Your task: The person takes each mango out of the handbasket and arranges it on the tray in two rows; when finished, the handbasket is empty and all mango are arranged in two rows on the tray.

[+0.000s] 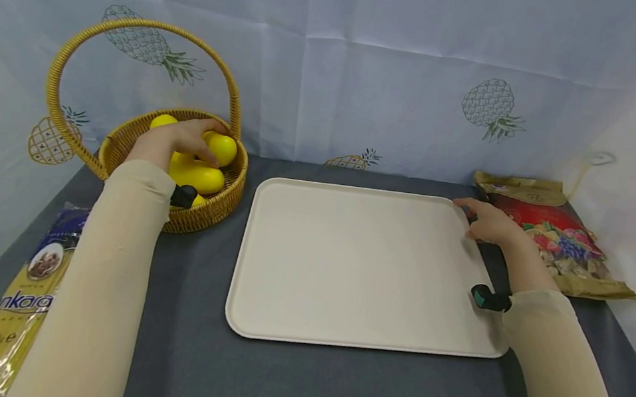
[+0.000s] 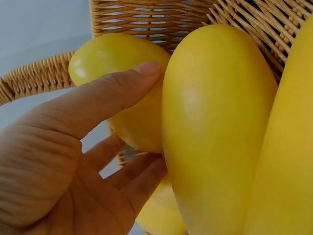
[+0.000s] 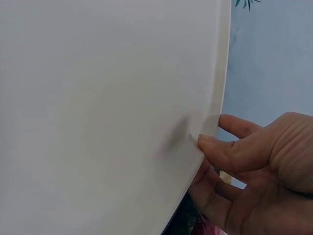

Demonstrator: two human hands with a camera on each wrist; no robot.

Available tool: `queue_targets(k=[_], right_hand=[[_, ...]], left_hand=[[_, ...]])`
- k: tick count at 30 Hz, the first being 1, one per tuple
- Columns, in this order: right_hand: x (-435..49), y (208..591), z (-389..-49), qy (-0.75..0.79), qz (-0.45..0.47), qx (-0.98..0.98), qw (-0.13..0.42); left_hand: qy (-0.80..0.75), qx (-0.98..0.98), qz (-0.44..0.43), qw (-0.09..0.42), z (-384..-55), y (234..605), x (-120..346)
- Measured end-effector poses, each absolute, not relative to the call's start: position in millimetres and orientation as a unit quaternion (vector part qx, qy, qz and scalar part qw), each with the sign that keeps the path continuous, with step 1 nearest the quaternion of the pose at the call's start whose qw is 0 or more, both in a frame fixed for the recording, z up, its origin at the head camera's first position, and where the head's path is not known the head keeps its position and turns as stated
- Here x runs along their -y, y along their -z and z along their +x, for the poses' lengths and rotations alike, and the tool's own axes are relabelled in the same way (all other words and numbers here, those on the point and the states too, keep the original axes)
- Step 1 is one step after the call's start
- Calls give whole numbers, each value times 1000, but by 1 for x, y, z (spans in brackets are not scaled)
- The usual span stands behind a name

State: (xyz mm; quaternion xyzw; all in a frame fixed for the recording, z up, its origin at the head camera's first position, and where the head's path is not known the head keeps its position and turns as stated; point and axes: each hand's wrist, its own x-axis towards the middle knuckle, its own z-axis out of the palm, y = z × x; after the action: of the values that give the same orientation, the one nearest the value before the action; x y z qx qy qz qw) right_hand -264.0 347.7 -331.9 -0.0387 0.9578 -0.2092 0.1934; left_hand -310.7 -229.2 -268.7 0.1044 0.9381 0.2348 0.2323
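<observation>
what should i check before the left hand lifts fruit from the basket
1. Left hand gripping a yellow fruit: ok, thumb laid over it.
2. Neighbouring fruit out of the way: not ok, it crowds close beside.
3. Basket upright: ok.
4. Lift path clear of the handle: cannot tell.
5. Right hand holding the tray: ok, at its far right corner.
6. Whole tray flat on the table: cannot tell.

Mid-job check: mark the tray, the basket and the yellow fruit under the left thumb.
Tray (image 1: pixel 354 267): head view, on its bare flat middle.
Basket (image 1: pixel 227 203): head view, on its woven outer wall.
Yellow fruit (image 2: pixel 115 55): left wrist view, on its upper side.
</observation>
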Motion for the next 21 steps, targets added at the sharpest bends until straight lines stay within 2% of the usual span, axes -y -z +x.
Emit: queue_targets(k=[21], right_hand=[[-349,332,-266,225,-38,-953,197]], left_hand=[[-173,-951,109,232,-305,261,223]])
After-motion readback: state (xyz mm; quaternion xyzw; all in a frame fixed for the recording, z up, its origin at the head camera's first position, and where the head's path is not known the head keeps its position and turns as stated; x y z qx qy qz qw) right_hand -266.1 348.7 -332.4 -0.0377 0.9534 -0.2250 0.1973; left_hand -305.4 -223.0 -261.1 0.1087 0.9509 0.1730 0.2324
